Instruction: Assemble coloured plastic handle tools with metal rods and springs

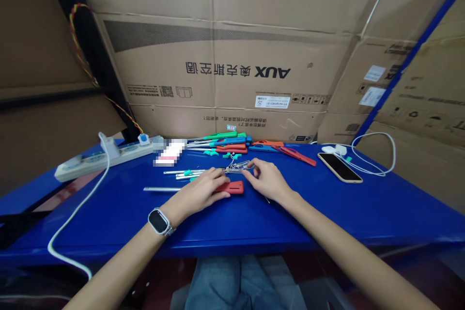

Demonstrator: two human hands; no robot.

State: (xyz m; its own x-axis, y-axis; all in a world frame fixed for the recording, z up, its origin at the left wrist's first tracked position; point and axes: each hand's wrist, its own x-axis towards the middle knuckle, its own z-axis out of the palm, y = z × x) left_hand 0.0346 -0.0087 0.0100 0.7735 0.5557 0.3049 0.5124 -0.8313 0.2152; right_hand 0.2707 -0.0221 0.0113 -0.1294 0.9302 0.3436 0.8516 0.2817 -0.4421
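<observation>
My left hand (207,186) is curled over the red handle (234,187) of a long-nosed lighter, whose metal tube (162,189) points left. The fingertips of that hand also lie near the left end of a clear lighter insert (236,170) with thin white wires. My right hand (268,180) pinches the right end of this insert between thumb and fingers. More metal tubes (183,174) with teal pieces lie just beyond my left hand. Small teal pieces (232,156) sit behind the insert. What my left fingers cover is hidden.
Behind my hands lies a pile of green, blue and red long-nosed lighters (225,143). Orange, blue and red handle shells (296,155) are right of it. A phone (339,167) and white cable lie right; a power strip (105,157) stands left. Cardboard (232,43) walls the blue table (254,227).
</observation>
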